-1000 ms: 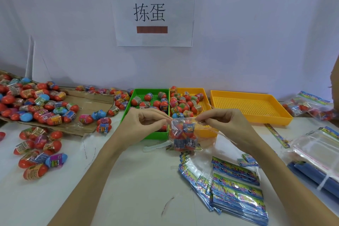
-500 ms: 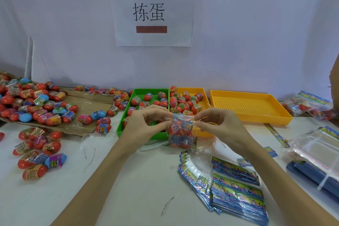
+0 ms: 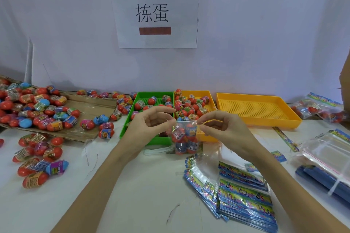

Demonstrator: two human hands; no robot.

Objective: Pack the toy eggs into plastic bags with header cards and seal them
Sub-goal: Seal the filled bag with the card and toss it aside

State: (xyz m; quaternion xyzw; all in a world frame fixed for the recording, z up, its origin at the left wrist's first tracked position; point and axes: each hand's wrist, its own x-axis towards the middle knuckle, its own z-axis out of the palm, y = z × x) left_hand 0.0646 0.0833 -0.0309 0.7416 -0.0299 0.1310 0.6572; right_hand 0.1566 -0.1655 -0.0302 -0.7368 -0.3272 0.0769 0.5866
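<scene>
Head view: we see both hands up at frame center over the white table. Left hand pinches the top left corner of a small clear bag between thumb and forefinger, other fingers loosely curled; right hand pinches the top right corner the same way. The bag hangs upright between them, holding several toy eggs, its bottom near or on the table, we cannot tell which. Behind the bag at 12 o'clock sit a green tray and an orange tray side by side, both with eggs inside. At 2 o'clock, another orange tray. At 9 o'clock, loose eggs piled on flat cardboard, with more on the table below. At 5 o'clock, a stack of header cards in clear sleeves. At 3 o'clock, filled bags and a pile of empty bags. A paper sign hangs on the wall.
</scene>
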